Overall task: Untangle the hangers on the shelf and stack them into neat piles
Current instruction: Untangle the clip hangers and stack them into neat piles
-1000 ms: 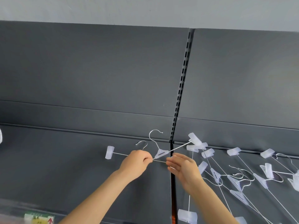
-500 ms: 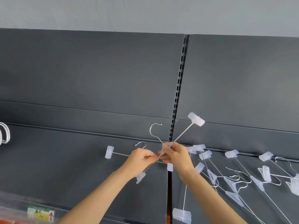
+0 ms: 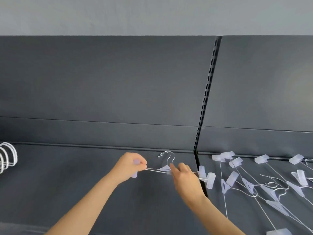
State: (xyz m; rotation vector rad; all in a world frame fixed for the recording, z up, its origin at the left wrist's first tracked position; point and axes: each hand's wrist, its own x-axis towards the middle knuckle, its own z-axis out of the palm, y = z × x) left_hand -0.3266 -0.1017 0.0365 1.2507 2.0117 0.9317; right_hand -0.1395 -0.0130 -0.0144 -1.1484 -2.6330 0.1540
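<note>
My left hand pinches the clip end of the paired clip hangers; my right hand pinches their bars mid-span. Light, springy wire, I reckon: hold bars, not hooks.

Dark grey metal shelf, left bay: two clear plastic clip hangers with wire hooks, stacked together, hooks toward the back panel; left hand grips their left end, right hand over their right half. Right bay, past the slotted black upright: tangled spread of clear clip hangers. Far left edge: white wire loops.
</note>
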